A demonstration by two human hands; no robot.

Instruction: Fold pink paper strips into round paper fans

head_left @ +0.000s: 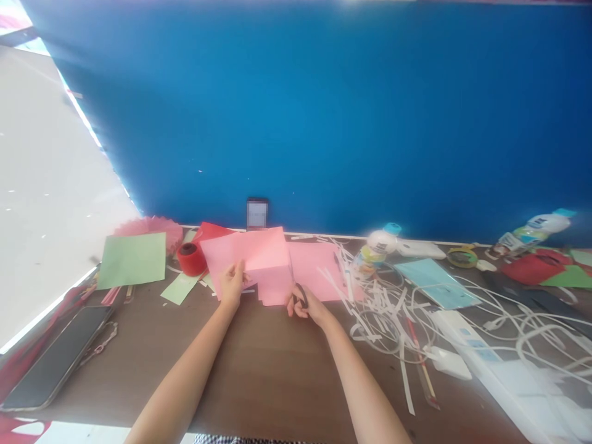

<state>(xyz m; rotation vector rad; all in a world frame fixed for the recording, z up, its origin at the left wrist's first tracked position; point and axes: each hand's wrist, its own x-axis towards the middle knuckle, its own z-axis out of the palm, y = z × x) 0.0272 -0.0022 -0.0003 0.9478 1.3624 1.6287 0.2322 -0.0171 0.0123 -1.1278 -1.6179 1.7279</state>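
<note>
Head view: pink paper sheet raised over brown desk, left hand pinching it; right hand curled round black-handled scissors at sheet's right edge. Cutting, to my eye, unfinished; flat pink paper right of sheet seems uncut. Farther right of sheet, loose white paper strips, tangled white cables crowd desk; left of sheet, red tape roll, green paper square.

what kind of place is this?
Looks like a craft desk, perhaps against a blue partition: pink paper in the left hand, scissors in the right hand, and white strips strewn about.
</note>
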